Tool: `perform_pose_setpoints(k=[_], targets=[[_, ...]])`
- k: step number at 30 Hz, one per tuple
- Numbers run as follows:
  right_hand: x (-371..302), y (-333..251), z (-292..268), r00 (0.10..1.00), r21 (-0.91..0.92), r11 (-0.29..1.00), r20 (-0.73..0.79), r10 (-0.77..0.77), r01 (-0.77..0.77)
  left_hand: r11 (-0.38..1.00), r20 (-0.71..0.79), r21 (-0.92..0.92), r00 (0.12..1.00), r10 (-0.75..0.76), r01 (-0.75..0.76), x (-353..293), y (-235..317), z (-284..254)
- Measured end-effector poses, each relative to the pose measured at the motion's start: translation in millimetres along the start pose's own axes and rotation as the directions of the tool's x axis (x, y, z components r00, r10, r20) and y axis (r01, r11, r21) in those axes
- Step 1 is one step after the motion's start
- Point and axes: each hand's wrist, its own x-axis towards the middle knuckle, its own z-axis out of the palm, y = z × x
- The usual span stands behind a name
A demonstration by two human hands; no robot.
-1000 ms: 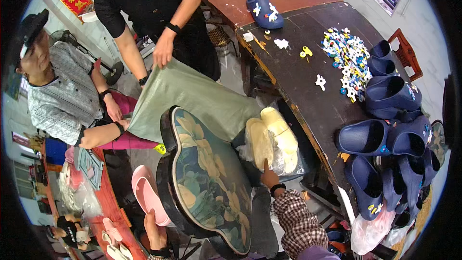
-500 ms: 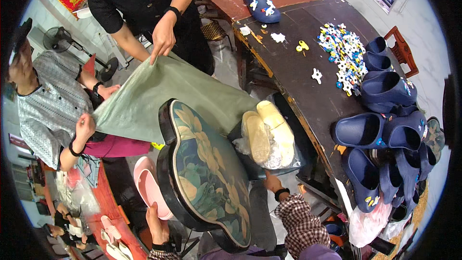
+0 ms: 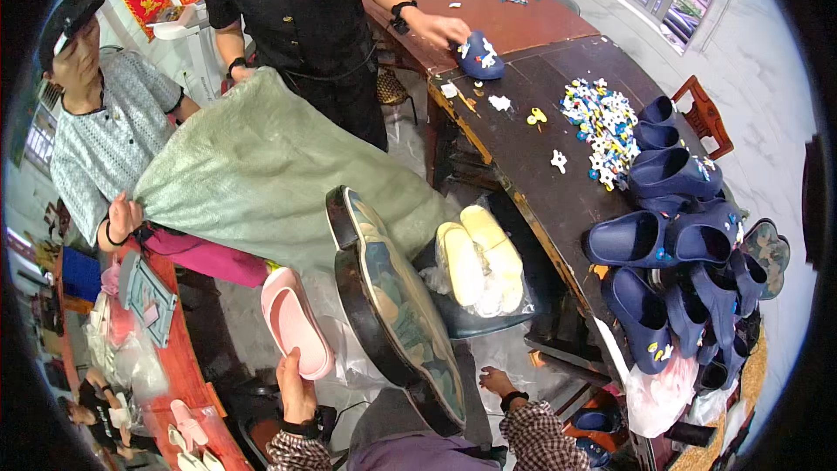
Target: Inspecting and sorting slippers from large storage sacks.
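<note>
My left hand [image 3: 296,392] grips a pink slipper [image 3: 296,327] by its near end, with the thumb on top. My right hand [image 3: 499,382] is low beside my leg, its fingers loosely apart and nothing in them. In front of my lap a dark-framed, flower-patterned chair back [image 3: 397,305] stands tilted, between the slipper and my right hand. A pair of yellow slippers [image 3: 475,257], partly in clear plastic, lies on a black seat [image 3: 514,318]. Beyond them, two people hold up a large green woven sack [image 3: 261,174].
A dark table [image 3: 540,148] on the right bears several navy clogs [image 3: 628,240] and a heap of small colourful charms [image 3: 602,126]. One navy clog [image 3: 479,57] lies farther back. A red table [image 3: 196,384] with shoes stands at the left.
My right hand has left the black seat and moved down. The chair back has turned more edge-on. One person's hand has gone from the sack to the far navy clog.
</note>
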Motion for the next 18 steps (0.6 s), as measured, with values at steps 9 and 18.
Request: perform_pose_setpoints(k=[9, 18], targets=[[-25, -89, -30, 0.975, -0.076, 0.987, -0.162, -0.153, 0.142, 0.999, 0.053, -0.048, 0.999, -0.004, 0.006, 1, 6, -1], [-17, -110, -64, 0.908, 0.047, 0.933, -0.252, -0.335, 0.357, 0.995, 0.152, -0.051, 0.984, 0.092, -0.085, -4, 12, -10]])
